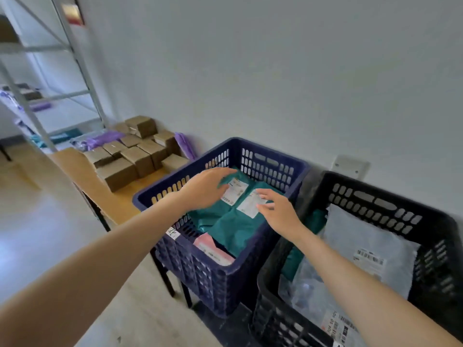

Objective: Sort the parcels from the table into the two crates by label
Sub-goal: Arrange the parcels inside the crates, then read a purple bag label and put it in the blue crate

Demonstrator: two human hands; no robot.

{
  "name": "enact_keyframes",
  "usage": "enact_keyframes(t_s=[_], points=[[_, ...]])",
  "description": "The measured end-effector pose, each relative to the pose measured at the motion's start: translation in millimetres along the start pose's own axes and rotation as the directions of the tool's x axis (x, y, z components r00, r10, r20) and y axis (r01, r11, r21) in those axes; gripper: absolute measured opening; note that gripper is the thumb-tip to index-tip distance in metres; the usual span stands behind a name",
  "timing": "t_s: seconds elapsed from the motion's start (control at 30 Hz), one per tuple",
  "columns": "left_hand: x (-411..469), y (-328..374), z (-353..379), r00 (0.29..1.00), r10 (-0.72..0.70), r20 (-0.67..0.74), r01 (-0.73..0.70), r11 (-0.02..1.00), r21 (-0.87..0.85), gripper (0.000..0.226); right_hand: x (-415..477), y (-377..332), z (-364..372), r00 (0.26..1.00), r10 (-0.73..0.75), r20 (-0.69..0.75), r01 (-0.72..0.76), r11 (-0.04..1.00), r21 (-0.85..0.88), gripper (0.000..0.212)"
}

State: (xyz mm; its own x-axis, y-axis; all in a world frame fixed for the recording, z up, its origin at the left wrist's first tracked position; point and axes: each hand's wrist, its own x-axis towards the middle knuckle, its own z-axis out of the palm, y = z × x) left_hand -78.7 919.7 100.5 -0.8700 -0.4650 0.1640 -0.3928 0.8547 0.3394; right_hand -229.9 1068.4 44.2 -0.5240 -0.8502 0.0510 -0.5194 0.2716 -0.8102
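Note:
Both of my hands hover over the blue crate [273, 156]. Inside it lie teal parcels [233, 226] with white labels and a pink parcel [215, 251] at the near side. My left hand [206, 187] is spread with relaxed fingers above the left teal parcel and holds nothing. My right hand [278, 209] has its fingers stretched toward the white label [250, 204] of the right teal parcel and grips nothing. The black crate [390, 194] to the right holds a grey parcel [360, 244], clear bags and a teal one.
A wooden table [82, 176] at the left carries several brown cardboard boxes [135, 156] and purple parcels [105, 139]. A metal shelf rack [37, 96] stands behind it. The wall runs close behind both crates. Pale floor lies at the left.

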Motion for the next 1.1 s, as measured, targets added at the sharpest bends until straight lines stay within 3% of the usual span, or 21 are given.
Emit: enact_keyframes(t_s=[0.2, 0.6, 1.1], points=[[-8, -102, -38, 0.998, -0.051, -0.029, 0.049, 0.997, -0.052, 0.045, 61, -59, 80, 0.999, -0.039, -0.024, 0.040, 0.997, 0.062, 0.037], [-7, -340, -110, 0.986, -0.157, 0.049, 0.160, 0.984, -0.073, 0.048, 202, -178, 246, 0.995, 0.051, -0.084, -0.040, 0.991, 0.127, 0.037], [114, -491, -88, 0.975, -0.098, 0.200, 0.137, 0.972, -0.191, 0.046, 382, -148, 307, 0.960, 0.245, -0.134, -0.243, 0.970, 0.030, 0.043]])
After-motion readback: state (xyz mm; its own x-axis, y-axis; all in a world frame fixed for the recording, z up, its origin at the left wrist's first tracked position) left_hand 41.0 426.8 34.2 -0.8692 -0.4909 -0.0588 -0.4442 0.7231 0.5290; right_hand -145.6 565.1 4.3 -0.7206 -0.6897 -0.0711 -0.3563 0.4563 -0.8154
